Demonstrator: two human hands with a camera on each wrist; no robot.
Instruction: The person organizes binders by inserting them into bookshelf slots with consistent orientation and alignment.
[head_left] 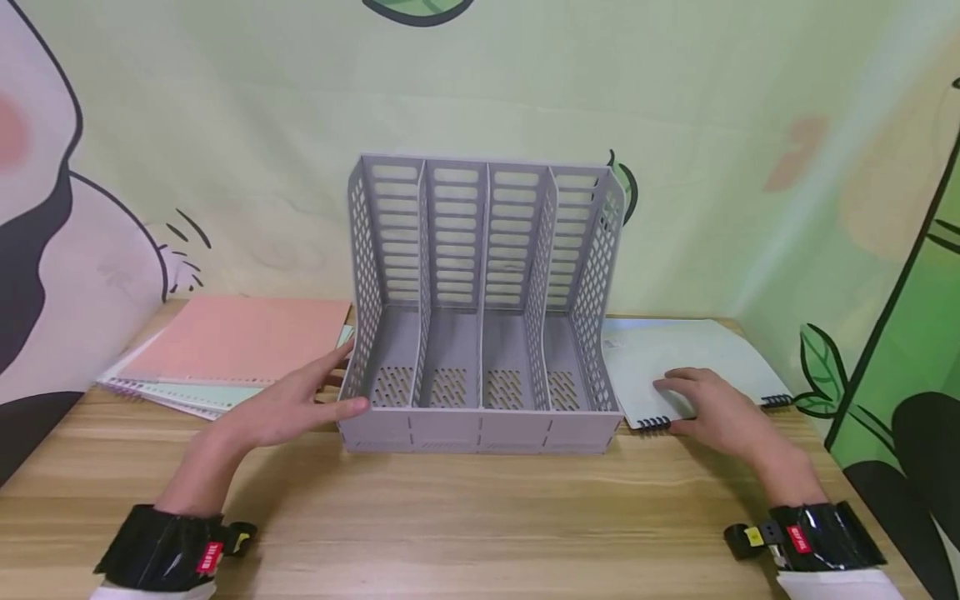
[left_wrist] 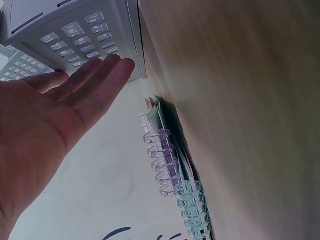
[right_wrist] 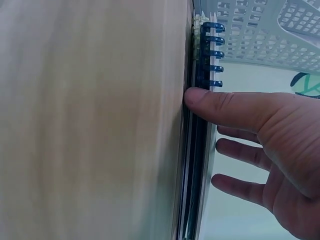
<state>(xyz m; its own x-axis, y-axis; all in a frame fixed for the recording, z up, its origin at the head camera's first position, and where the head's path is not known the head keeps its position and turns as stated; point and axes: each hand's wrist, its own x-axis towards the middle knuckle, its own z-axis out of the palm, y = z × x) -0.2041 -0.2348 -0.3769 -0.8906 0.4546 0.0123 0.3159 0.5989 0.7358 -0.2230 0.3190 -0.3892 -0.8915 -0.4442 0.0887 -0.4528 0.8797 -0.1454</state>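
Head view: a light wood-grain table (head_left: pixel 465 517) carries all items under inspection. Largest of these is a lavender-grey perforated plastic rack (head_left: pixel 480 432), standing upright at the centre; no notebook stands in any of its four compartments.

To the rack's left lies a flat pile, topped by a ring-bound notebook with a salmon-pink cover (head_left: pixel 240 340); a pale mint-green notebook (head_left: pixel 232 396) shows beneath. To its right lies a second flat pile, topped by a ring-bound notebook with a whitish cover (head_left: pixel 682 346).

Progress, as judged from this state: the work is at its outset. The rack is in position; both piles lie outside it, and both are left to be dealt with.

Left hand (head_left: pixel 296 408): spread, fingers nearly straight along the rack's left side wall, thumb at the front corner; nothing is enclosed in it. Right hand (head_left: pixel 712 414): loosely extended at the whitish notebook, thumb at the bound edge, other fingers apart above the cover, no closed hold seen. Whether those fingers bear on the cover is uncertain from the wrist angle.

Smallest parts noted: lilac translucent rings (left_wrist: pixel 162 160) on the left pile, dark blue rings (right_wrist: pixel 213 54) on the right.
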